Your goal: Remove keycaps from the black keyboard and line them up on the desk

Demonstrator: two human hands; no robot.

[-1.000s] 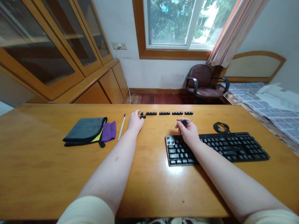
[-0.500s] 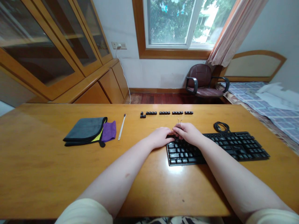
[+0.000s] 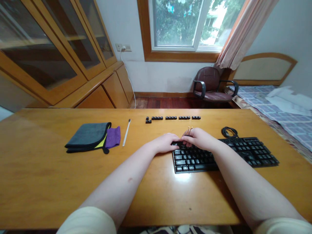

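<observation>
Two hands, one keyboard, five keycap groups and one brush show.

- On my left, a glass-doored wooden cabinet
- Ahead of me, a window and pink curtain
- On my right, a bed with checked bedding
- Near it, a maroon armchair

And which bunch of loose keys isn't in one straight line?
The leftmost bunch, nearest the brush: it sits in two rows, while the other bunches each make one line.

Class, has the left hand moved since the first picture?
Yes. The left hand moved right and nearer, from the loose keycaps to the left end of the keyboard.
</observation>
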